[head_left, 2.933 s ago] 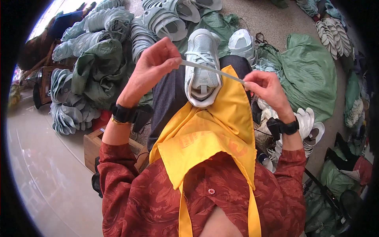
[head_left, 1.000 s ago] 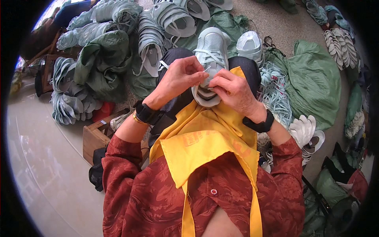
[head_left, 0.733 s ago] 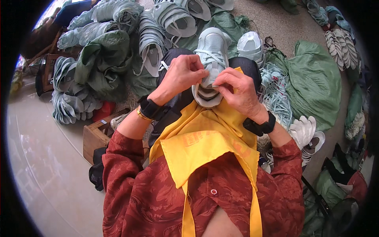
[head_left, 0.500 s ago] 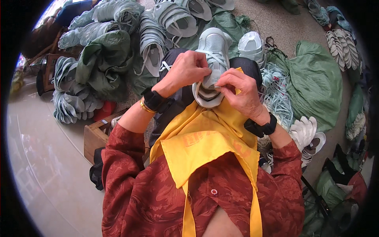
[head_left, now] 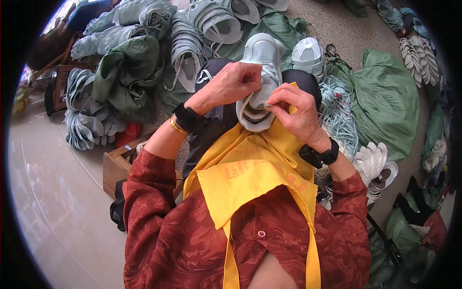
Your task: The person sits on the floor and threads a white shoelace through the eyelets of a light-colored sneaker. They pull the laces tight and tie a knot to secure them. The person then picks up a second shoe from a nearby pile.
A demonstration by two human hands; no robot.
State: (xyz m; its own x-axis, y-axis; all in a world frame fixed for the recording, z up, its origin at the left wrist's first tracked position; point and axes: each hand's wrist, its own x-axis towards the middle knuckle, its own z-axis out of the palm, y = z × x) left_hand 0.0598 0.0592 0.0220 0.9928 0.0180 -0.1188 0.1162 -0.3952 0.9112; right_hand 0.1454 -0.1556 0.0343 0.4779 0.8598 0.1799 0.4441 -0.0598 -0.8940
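A pale grey-blue shoe upper (head_left: 262,52) with a perforated toe rests between my knees, its toe pointing away from me. Pale laces (head_left: 273,72) cross its front, and its collar opening faces me. My left hand (head_left: 236,83) is closed in a pinch over the left eyelet side, with a lace end running down from its fingertips. On the other side of the tongue, my right hand (head_left: 297,113) pinches thumb against forefinger just above the collar. What those fingertips hold is too small to make out.
Stacked shoe uppers (head_left: 185,53) lie ahead and left, beside a green sack (head_left: 127,77). A nested pair of uppers (head_left: 308,55), a bundle of pale laces (head_left: 339,111) and another green sack (head_left: 385,101) sit to the right. A wooden stool (head_left: 117,171) stands left; a yellow apron (head_left: 250,185) covers my lap.
My left hand has shifted slightly right and up over the shoe's lacing, and a lace now shows below it. My right hand has turned a little, its fingers still pinched near the tongue.
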